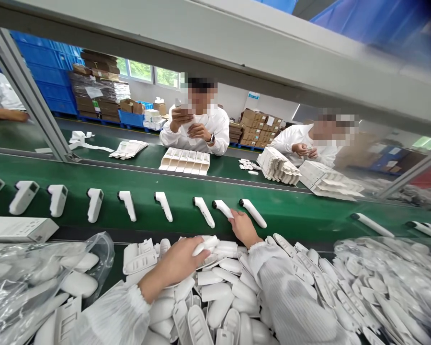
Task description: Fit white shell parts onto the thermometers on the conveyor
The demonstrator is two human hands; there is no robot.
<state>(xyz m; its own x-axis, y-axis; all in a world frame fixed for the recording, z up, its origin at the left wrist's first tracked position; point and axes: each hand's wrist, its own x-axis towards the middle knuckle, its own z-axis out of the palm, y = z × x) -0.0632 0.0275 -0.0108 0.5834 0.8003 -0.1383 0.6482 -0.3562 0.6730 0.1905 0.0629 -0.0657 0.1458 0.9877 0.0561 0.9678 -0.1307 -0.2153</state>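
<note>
My right hand reaches onto the green conveyor belt, its fingers closed on the handle end of a white infrared thermometer. The thermometer's black-tipped head points left, and its lower end is hidden by the fingers. Between thumb and fingers of my left hand is a white plastic cover, held over a heap of similar loose covers. Another thermometer lies just left of the one I grip, and one more lies to its right.
More thermometers lie spaced along the belt. Clear plastic bags of covers flank the heap, and a white box sits at left. A frame beam crosses overhead. Across the belt, co-workers handle small parts beside white cartons.
</note>
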